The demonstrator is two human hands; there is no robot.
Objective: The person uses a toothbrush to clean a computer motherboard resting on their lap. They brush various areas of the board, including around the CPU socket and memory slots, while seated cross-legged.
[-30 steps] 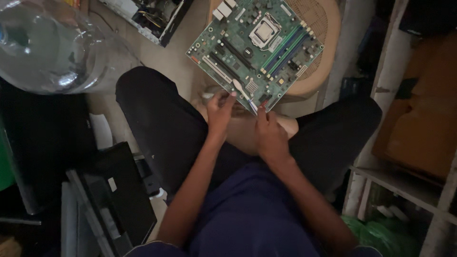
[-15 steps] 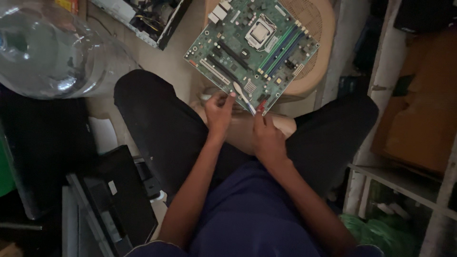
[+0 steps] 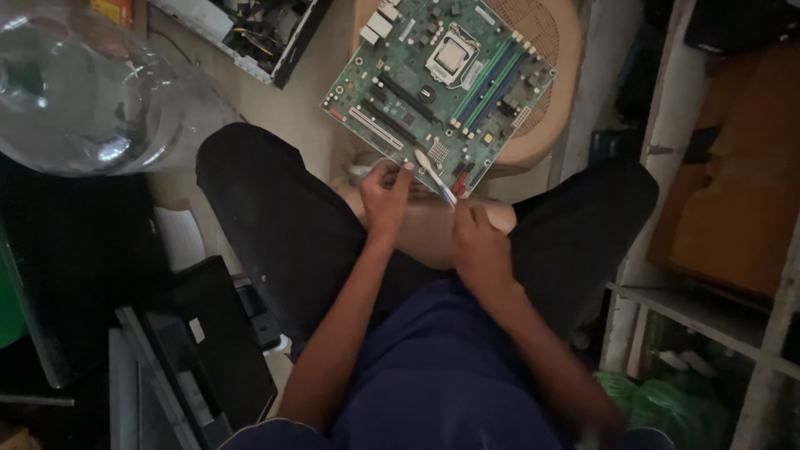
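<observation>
The right hand [image 3: 479, 250] has its fingers closed around a slim white tool [image 3: 435, 176], tip on the near edge of the green motherboard [image 3: 437, 87]. The left hand [image 3: 385, 200] pinches that edge. The board lies on a tan wicker stool [image 3: 550, 50].

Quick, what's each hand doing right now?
Left hand: fingers pinched at the green circuit board's near edge.
Right hand: closed on a thin white pen-like tool.

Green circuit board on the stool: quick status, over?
Left hand at green circuit board's near edge. Right hand holds slim white tool, tip on the board. Board rests on tan woven stool. Nothing blocking.
</observation>
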